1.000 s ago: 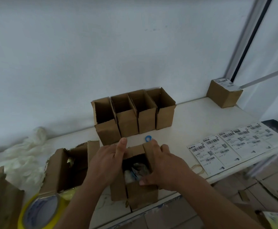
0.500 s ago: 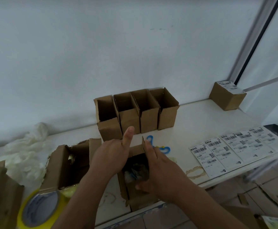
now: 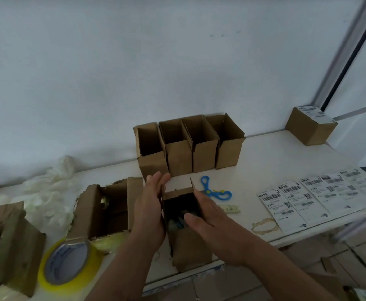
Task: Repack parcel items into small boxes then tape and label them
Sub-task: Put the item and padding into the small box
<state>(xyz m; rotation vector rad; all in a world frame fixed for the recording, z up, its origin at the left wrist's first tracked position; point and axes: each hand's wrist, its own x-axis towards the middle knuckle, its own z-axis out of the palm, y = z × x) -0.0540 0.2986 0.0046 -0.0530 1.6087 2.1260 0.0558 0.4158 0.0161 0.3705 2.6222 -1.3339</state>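
Observation:
A small open cardboard box stands at the table's front edge with wrapped items inside it. My left hand lies flat against the box's left flap, fingers straight. On the other side my right hand presses the right flap with straight fingers, the thumb over the opening. A roll of yellow tape lies at the front left. A sheet of shipping labels lies on the table at the right.
Several empty open boxes stand in a row by the wall. A torn larger parcel box sits to the left, with white plastic wrap behind it. Blue scissors lie right of the small box. A labelled closed box sits far right.
Both hands moved from gripping the box's top to lying flat against its side flaps. The view shifted, so the scissors now show fully.

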